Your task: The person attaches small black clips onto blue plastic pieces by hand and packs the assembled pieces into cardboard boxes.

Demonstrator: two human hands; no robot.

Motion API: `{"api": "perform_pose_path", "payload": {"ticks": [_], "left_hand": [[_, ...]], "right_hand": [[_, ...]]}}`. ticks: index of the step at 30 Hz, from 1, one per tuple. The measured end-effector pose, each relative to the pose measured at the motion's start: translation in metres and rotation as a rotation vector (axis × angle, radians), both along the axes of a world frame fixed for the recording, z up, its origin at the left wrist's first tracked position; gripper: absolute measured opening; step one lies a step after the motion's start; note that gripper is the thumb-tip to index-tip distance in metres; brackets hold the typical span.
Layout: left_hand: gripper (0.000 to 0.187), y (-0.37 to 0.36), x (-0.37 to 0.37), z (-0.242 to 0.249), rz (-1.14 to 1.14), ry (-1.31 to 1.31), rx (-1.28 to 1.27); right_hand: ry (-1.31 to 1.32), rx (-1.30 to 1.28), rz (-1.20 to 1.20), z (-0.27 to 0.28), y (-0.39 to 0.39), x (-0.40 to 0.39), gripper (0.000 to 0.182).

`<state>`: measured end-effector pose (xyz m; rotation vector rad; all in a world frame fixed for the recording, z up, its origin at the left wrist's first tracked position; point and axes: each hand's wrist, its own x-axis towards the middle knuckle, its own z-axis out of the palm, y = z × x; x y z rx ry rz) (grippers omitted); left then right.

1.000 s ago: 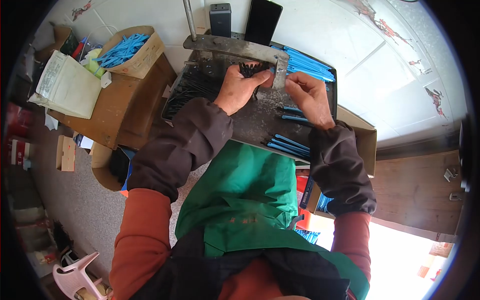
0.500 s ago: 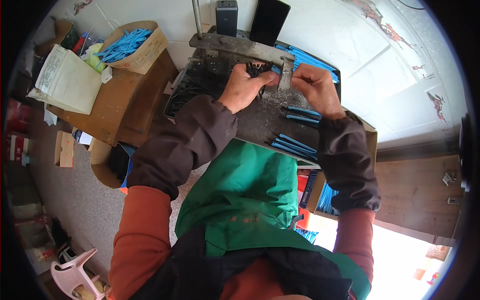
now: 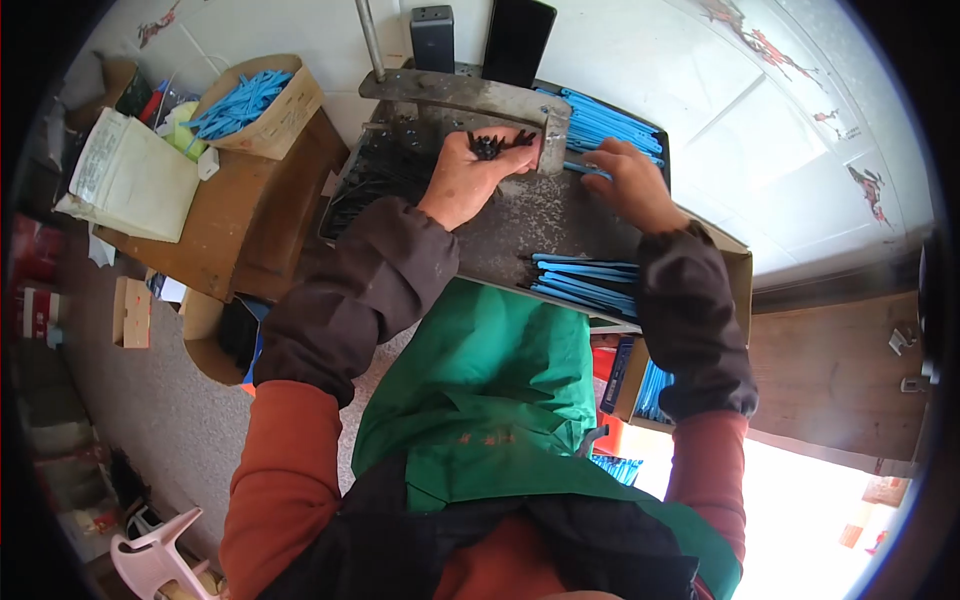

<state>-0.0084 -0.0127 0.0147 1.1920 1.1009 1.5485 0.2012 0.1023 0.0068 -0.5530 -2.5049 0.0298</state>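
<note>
My left hand point(image 3: 465, 183) is closed around a bundle of thin black sticks point(image 3: 487, 148), its fingertips beside the upright plate of a metal bracket point(image 3: 553, 145). To the right of that plate, my right hand point(image 3: 637, 187) pinches a slim blue strip point(image 3: 586, 170), whose left end reaches toward the plate. Both hands are over a dark metal tray point(image 3: 530, 225). Several blue strips with black ends point(image 3: 585, 280) lie at the tray's near right edge. More blue strips point(image 3: 610, 125) are stacked at its back right, and loose black sticks point(image 3: 375, 180) fill the left side.
A power bank point(image 3: 432, 40) and a dark phone point(image 3: 518, 42) stand behind the tray against the tiled wall. On the left, a cardboard box of blue strips point(image 3: 245, 105) sits on a brown cabinet point(image 3: 200, 225). Below right is another box of blue strips point(image 3: 652, 390).
Blue strips formerly lying apart under my right hand are now together with the group at the near edge. My right hand has moved slightly away from the bracket. The view has shifted a little.
</note>
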Motion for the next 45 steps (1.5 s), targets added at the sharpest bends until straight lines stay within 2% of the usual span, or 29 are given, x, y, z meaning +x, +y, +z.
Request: {"api": "perform_pose_path", "payload": {"ticks": [1, 4, 8, 12, 15, 18, 21, 24, 25, 28, 29, 32, 36, 39, 42, 45], "left_hand": [[0.017, -0.001, 0.001, 0.002, -0.001, 0.006, 0.005], [0.016, 0.000, -0.002, 0.001, -0.020, -0.060, 0.032], [0.015, 0.006, -0.002, -0.002, 0.009, -0.145, 0.010], [0.009, 0.009, 0.005, -0.008, 0.065, -0.149, 0.058], [0.006, 0.010, 0.003, -0.010, 0.060, -0.114, 0.063], [0.008, 0.010, -0.003, -0.014, 0.031, -0.033, 0.079], [0.011, 0.006, 0.003, -0.009, 0.066, -0.112, 0.067], [0.013, 0.003, 0.000, 0.000, 0.026, -0.066, 0.024], [0.015, 0.003, 0.000, 0.002, 0.023, -0.009, 0.022], [0.015, 0.004, 0.004, -0.005, 0.030, -0.009, 0.051], [0.015, 0.002, 0.003, -0.005, 0.024, -0.004, 0.052], [0.015, 0.001, -0.002, -0.003, 0.024, 0.004, 0.083], [0.014, 0.003, 0.004, -0.006, 0.022, -0.047, 0.083], [0.012, 0.009, 0.004, -0.012, 0.022, -0.120, 0.073], [0.011, 0.013, 0.003, -0.017, 0.042, -0.087, 0.078], [0.011, 0.014, 0.005, -0.020, 0.025, -0.086, 0.091]], "right_hand": [[-0.137, 0.022, 0.028, -0.003, 0.008, -0.004, 0.015], [-0.066, -0.168, -0.001, 0.010, -0.006, -0.006, 0.010], [0.269, -0.809, -0.143, 0.036, -0.045, -0.010, 0.012], [0.485, -1.083, -0.069, 0.034, -0.055, -0.031, 0.012], [0.339, -0.792, -0.085, 0.037, -0.046, -0.034, 0.010], [0.280, -0.622, -0.048, 0.037, -0.044, -0.035, 0.012], [0.276, -0.833, -0.040, 0.044, -0.037, -0.017, 0.013], [-0.094, -0.670, -0.034, 0.048, -0.020, 0.008, 0.013], [-0.150, -0.629, -0.105, 0.045, -0.015, 0.009, 0.016], [-0.088, 0.010, -0.163, 0.010, 0.016, 0.005, 0.024], [-0.209, -0.023, -0.253, 0.002, 0.021, 0.005, 0.025], [-0.247, 0.148, -0.204, 0.003, 0.014, 0.001, 0.018], [-0.102, 0.178, -0.072, 0.021, -0.002, 0.004, 0.016], [0.111, -0.235, -0.001, 0.029, -0.023, -0.006, 0.012], [0.398, -0.886, -0.059, 0.039, -0.048, -0.022, 0.009], [0.478, -1.228, -0.068, 0.034, -0.051, -0.031, 0.009]]}}
